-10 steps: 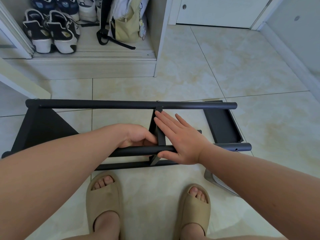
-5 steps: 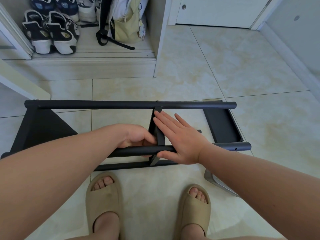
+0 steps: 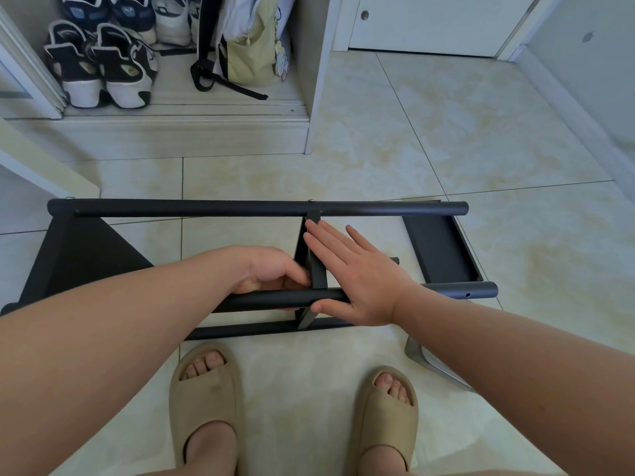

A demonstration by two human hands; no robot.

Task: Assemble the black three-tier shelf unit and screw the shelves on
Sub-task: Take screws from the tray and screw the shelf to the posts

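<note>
Nothing has visibly shifted over the last second: both hands sit where they were on the frame. Nearest, two feet in beige foam slippers [image 3: 206, 400] stand on the cream marbled floor tiles [image 3: 429, 139], with a bent grey metal piece [image 3: 434, 367] just to their right, too cut off to identify. Just beyond the toes, the black three-tier shelf unit [image 3: 79, 255] lies on its side. The left hand [image 3: 271, 271] curls round the near black round metal tube [image 3: 261, 299], fingers wrapped under it and thumb beside the thin black middle shelf panel [image 3: 318, 269] where panel meets tube. The right hand [image 3: 360, 280] lies flat and spread, fingers straight along the panel's edge, palm over the tube. The panel's far end meets the far black round metal tube [image 3: 189, 208] under a small silver screw [image 3: 311, 201]. The near joint is hidden by the hands, so I cannot tell whether its screw is in. To do this step well, I judge the panel should be pressed square to both tubes with its tab over the tube's hole, the left grip stopping the tube from rolling, before a screw is driven snug, not forced. Farther off, an open cupboard holds black-and-white trainers [image 3: 103, 70] and a pale green bag [image 3: 251, 56].
</note>
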